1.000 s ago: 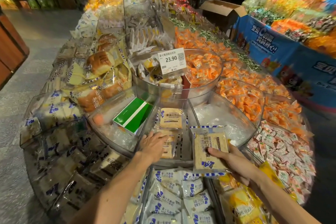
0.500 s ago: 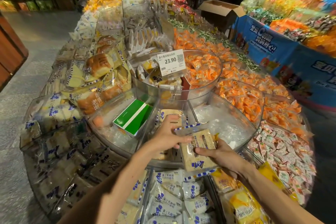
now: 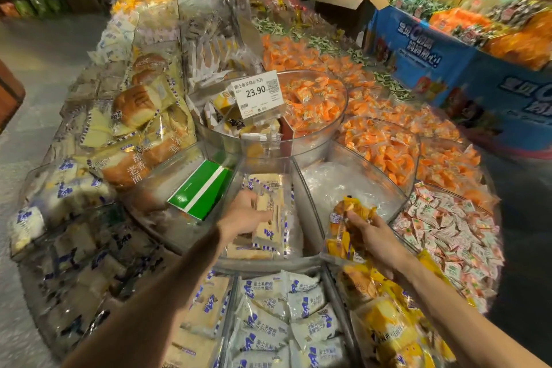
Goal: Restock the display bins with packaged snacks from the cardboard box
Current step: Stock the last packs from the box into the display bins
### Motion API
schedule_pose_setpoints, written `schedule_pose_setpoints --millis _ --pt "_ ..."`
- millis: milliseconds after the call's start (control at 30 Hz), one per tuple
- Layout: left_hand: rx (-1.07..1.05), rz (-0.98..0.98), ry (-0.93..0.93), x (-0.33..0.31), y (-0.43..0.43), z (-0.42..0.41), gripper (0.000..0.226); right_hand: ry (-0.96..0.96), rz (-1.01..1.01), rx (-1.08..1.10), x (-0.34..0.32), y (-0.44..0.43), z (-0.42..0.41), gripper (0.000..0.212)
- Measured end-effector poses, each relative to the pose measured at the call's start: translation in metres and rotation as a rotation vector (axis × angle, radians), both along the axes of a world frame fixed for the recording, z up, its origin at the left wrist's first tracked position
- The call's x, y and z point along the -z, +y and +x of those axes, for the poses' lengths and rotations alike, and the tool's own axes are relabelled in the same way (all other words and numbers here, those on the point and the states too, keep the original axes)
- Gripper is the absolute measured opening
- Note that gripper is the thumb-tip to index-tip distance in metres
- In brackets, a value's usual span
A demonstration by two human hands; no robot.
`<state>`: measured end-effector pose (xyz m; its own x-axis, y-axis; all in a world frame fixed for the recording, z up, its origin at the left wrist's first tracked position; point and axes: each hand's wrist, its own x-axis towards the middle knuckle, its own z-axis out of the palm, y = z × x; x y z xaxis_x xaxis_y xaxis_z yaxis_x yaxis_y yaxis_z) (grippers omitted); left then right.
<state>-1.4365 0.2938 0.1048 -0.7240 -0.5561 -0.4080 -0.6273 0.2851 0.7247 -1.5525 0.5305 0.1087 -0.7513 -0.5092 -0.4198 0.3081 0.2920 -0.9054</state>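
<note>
Two packets held: left hand (image 3: 243, 216) grips a cream packet (image 3: 270, 228) inside the clear bin (image 3: 263, 264); right hand (image 3: 376, 237) clutches a yellow packet (image 3: 339, 242).

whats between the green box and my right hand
Head view: the left hand holding a pale snack pack, then a clear bin divider, then the yellow pack.

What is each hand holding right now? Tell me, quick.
Left hand: grips the pale blue-striped cake packet.
Right hand: grips a yellow-orange snack packet.
</note>
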Motion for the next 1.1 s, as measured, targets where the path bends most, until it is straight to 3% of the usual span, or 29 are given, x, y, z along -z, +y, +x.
schedule_pose_setpoints --millis 100,200,333,500,633,767,833,900,967,1000,1100 --pt "0.047 -0.005 -0.091 0.019 0.015 -0.021 0.03 -0.001 0.021 -0.016 -0.002 0.004 0.0 0.008" --pt "0.03 0.028 -0.117 0.035 0.034 -0.034 0.034 -0.052 -0.009 -0.03 0.011 0.008 -0.003 0.016" --pt "0.056 -0.061 -0.187 0.052 0.048 -0.037 0.03 -0.085 0.025 -0.074 0.024 0.011 -0.007 0.08" --pt "0.079 -0.212 -0.2 0.062 0.057 -0.038 0.026 -0.102 0.033 -0.073 0.03 0.014 -0.013 0.097" --pt "0.151 -0.36 -0.243 0.067 0.062 -0.035 0.039 -0.21 -0.06 0.008 0.017 0.006 -0.004 0.042" --pt "0.3 -0.575 -0.285 0.049 0.054 -0.032 0.05 -0.252 -0.072 0.025 0.019 0.005 -0.002 0.037" --pt "0.265 -0.603 -0.157 0.034 0.054 -0.03 0.052 -0.21 -0.035 0.032 0.017 0.003 0.001 0.037" --pt "0.139 -0.221 0.049 0.014 0.056 -0.027 0.056 -0.126 -0.03 0.003 0.01 -0.003 0.009 0.029" --pt "0.064 0.302 0.095 -0.012 0.062 -0.022 0.078 0.02 -0.014 -0.04 0.007 -0.008 0.017 0.02" --pt "0.092 0.451 0.073 -0.024 0.065 -0.019 0.089 0.127 0.017 -0.093 0.006 -0.01 0.02 0.018" --pt "0.146 0.569 0.06 -0.042 0.072 -0.015 0.094 0.413 0.067 -0.336 -0.004 -0.002 0.027 0.041"
